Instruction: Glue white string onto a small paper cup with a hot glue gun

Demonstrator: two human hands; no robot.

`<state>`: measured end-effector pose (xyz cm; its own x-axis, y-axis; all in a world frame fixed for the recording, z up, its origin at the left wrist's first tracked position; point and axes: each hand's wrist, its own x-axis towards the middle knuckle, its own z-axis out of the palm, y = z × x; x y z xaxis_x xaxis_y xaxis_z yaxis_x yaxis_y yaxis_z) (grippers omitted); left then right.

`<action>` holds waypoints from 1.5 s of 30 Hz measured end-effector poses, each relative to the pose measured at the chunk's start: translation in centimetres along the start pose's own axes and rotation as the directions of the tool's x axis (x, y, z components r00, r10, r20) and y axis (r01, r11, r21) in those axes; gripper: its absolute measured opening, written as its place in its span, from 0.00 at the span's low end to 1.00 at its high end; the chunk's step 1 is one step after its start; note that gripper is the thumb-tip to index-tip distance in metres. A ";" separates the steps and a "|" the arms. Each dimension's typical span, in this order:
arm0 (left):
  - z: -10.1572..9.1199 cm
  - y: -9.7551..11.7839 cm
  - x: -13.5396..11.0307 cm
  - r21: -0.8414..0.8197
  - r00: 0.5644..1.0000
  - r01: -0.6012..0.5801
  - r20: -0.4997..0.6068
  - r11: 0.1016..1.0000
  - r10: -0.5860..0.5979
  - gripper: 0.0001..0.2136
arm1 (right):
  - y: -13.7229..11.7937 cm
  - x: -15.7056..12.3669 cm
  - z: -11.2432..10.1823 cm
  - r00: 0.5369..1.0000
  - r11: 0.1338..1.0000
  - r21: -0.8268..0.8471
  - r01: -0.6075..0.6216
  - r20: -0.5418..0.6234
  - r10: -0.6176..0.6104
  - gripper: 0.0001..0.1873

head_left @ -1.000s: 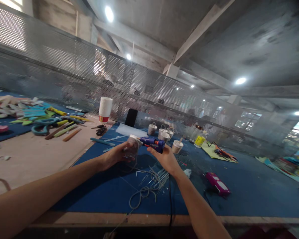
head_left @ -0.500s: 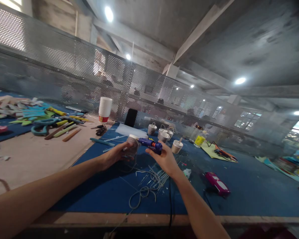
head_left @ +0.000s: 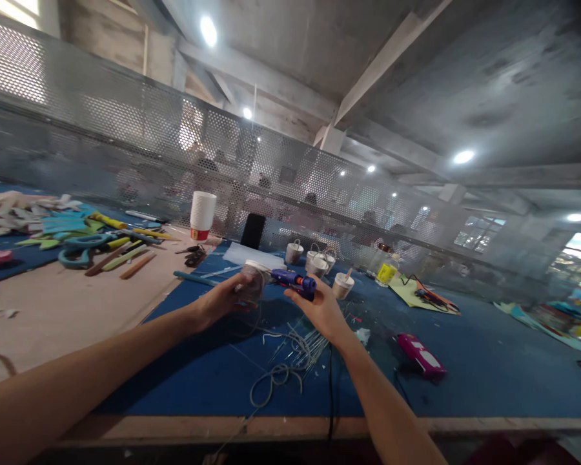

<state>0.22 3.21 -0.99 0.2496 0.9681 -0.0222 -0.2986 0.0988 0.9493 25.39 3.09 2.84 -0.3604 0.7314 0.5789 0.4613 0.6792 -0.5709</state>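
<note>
Holding a clear plastic cup [head_left: 252, 285] on its side in your left hand [head_left: 220, 301], fingers wrapped closed around its wall, you keep it raised just above the blue counter [head_left: 489, 368]. Your right hand [head_left: 322, 310] grips a blue glue gun [head_left: 294, 282], fingers closed on the handle, its nozzle meeting the cup's rim, which turns toward the gun, apparently so the tip can reach it. White cord [head_left: 278, 368] lies coiled beneath both hands. Behind stand small white cups [head_left: 319, 261]. No label or writing is legible.
</note>
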 end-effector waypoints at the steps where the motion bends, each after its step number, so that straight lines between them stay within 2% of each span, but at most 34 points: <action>1: 0.0 0.1 0.0 -0.005 1.000 0.005 0.001 1.000 -0.005 0.16 | 0.0 0.0 0.0 1.000 1.000 0.006 -0.007 -0.008 0.007 0.16; 9: 0.0 0.2 -0.2 -0.017 1.000 0.013 0.002 1.000 -0.013 0.16 | 0.0 0.0 0.4 0.999 0.995 0.095 -0.017 -0.025 0.019 0.19; 23: 0.0 0.8 -0.7 -0.163 1.000 0.002 0.028 0.987 0.003 0.13 | 0.2 0.1 0.0 0.999 0.996 0.073 -0.048 -0.021 0.049 0.18; 31: 0.3 1.0 -0.8 -0.122 0.998 0.032 0.055 0.992 -0.025 0.17 | -0.2 0.1 0.3 1.000 0.979 0.205 -0.021 -0.013 0.024 0.17; 39: 0.2 1.4 -0.8 -0.198 0.999 0.011 0.036 0.980 -0.004 0.14 | 0.5 0.4 0.0 0.997 0.987 0.155 -0.052 -0.043 0.059 0.20; 41: 0.2 1.6 -0.8 -0.202 1.000 0.011 0.030 0.979 -0.005 0.14 | 0.7 0.4 -0.1 0.994 0.987 0.129 -0.098 -0.028 0.102 0.21; 43: 0.2 1.8 -0.9 -0.216 1.000 0.003 0.028 0.976 0.003 0.14 | 0.8 0.3 -0.4 0.989 0.988 0.067 -0.141 -0.024 0.143 0.23; 45: 0.2 1.9 -1.1 -0.226 0.999 -0.015 0.026 0.974 0.021 0.14 | 1.0 -0.2 -0.7 0.988 0.985 -0.087 -0.149 -0.047 0.146 0.23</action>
<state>-0.42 2.25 0.96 0.2674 0.9636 0.0064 -0.5026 0.1338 0.8541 26.50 3.54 2.59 -0.2510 0.8190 0.5160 0.5789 0.5542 -0.5981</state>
